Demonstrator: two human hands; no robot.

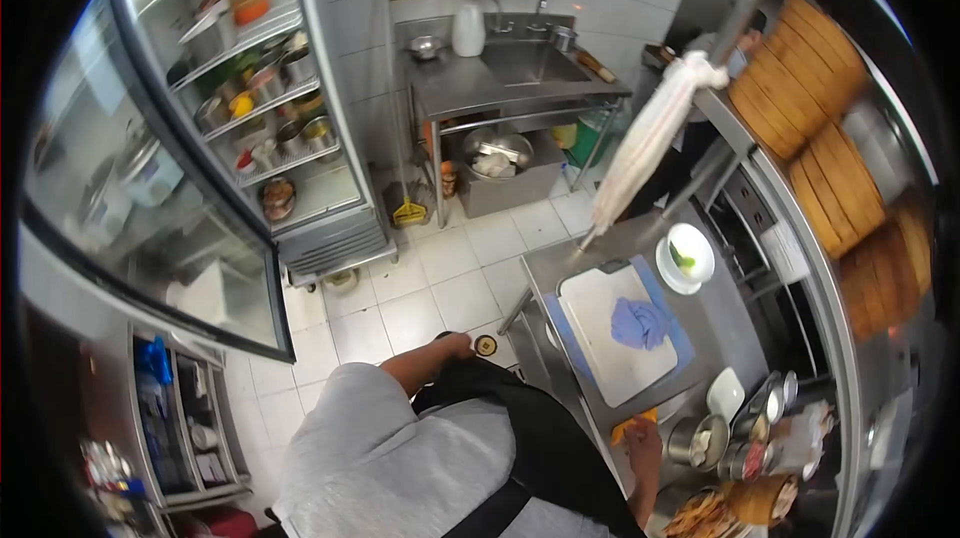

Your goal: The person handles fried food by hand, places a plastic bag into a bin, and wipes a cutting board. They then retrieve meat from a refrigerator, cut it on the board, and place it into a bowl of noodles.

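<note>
Right hand at 5 o'clock in frame, down on the steel prep counter, fingers closed onto an orange cloth at the counter's near edge. The grip looks like a loose pinch or press; the exact finger shape is too small to tell. Left hand near centre, at the waist above the black apron; it looks empty, but I cannot tell whether it is spread or curled.

Judgement on the step: the cloth work looks one-handed. Keep the cloth flat under the palm and stay along the near edge. The metal containers sit just beside the hand at 3 o'clock from it, so sweep away from them, not toward them.

Surface: white cutting board on the counter, blue rag lying on it. White bowl with something green inside at the board's 1 o'clock. Small white dish between the board and the containers. Fried food at 5 o'clock, partly cut off by the frame.

Room: commercial kitchen with a white tiled floor. Glass-door fridge at 10 o'clock, door swung open, shelves full of tubs. Steel sink at 12 o'clock, white jug beside it. Stacked bamboo steamers at 2 to 3 o'clock. A white wrapped bundle hangs at 1 o'clock.
</note>
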